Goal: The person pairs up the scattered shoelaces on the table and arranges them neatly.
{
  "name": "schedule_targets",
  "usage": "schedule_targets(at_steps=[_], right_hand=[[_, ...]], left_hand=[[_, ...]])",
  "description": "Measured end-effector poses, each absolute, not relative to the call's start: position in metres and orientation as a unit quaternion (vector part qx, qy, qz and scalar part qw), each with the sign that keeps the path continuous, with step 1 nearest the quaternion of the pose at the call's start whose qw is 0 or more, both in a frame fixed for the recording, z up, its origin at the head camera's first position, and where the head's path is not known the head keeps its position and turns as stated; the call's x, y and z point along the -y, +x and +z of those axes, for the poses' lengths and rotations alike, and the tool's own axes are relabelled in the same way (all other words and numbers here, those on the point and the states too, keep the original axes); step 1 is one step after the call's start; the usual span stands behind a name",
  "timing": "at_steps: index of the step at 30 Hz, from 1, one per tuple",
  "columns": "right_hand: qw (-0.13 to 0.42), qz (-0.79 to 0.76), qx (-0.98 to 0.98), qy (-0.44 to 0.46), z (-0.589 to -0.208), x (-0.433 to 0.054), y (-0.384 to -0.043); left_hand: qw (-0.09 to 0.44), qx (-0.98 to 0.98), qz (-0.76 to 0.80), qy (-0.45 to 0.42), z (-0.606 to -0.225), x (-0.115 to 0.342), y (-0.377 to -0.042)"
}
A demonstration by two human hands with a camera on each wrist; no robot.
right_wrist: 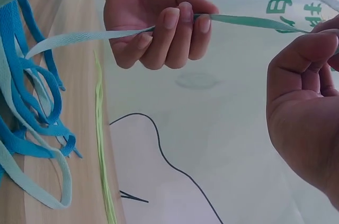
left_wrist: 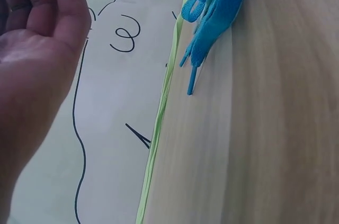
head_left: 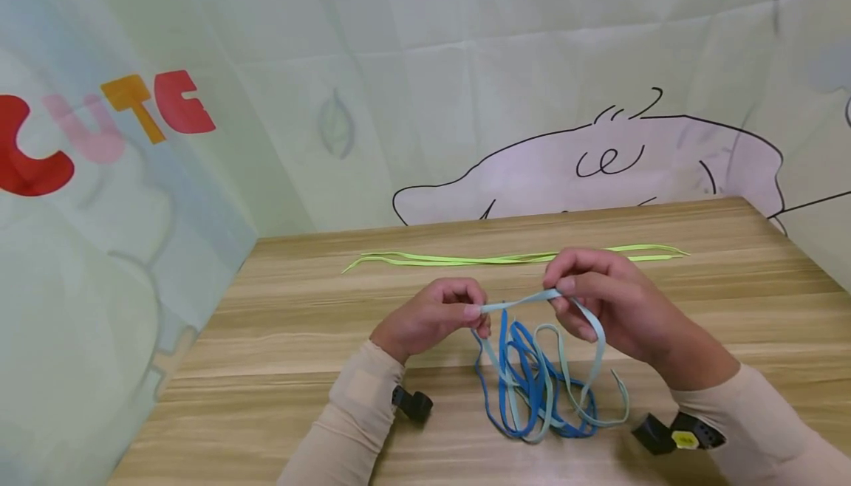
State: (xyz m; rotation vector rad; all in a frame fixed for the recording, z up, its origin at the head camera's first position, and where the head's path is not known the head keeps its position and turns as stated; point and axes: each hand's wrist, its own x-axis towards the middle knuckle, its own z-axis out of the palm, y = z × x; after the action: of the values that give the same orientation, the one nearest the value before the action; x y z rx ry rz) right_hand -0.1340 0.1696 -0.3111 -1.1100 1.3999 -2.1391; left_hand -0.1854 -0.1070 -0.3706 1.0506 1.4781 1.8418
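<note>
A light blue shoelace (head_left: 525,301) runs between both hands above the table. My left hand (head_left: 439,312) pinches it with curled fingers, and in the right wrist view that hand (right_wrist: 159,28) has the lace passing through its fingers. The right hand (head_left: 614,305) pinches the same lace between thumb and fingers; a loop hangs down from it. Below lies a tangled heap of darker blue shoelace (head_left: 525,375) mixed with the light blue one. In the left wrist view, blue lace ends (left_wrist: 193,70) show their narrow tips.
Yellow-green shoelaces (head_left: 465,259) lie stretched out side by side along the back of the wooden table (head_left: 292,309). A printed cloth backdrop (head_left: 332,102) stands behind the table and to its left.
</note>
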Motion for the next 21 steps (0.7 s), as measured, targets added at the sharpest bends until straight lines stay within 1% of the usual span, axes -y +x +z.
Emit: schedule_targets(at_steps=[9, 12, 16, 21], right_hand=[[0.155, -0.756, -0.492, -0.404, -0.308, -0.176, -0.139], [0.152, -0.762, -0.493, -0.390, -0.309, -0.178, -0.141], [0.143, -0.769, -0.500, -0.372, -0.314, -0.180, -0.144], [0.117, -0.767, -0.525, -0.350, -0.321, -0.182, -0.150]], left_hand=[[0.264, -0.536, 0.690, 0.409, -0.367, 0.112, -0.187], [0.254, -0.536, 0.698, 0.401, -0.366, 0.115, -0.188], [0.221, -0.537, 0.720, 0.380, -0.366, 0.119, -0.190], [0.167, -0.540, 0.752, 0.338, -0.365, 0.122, -0.191]])
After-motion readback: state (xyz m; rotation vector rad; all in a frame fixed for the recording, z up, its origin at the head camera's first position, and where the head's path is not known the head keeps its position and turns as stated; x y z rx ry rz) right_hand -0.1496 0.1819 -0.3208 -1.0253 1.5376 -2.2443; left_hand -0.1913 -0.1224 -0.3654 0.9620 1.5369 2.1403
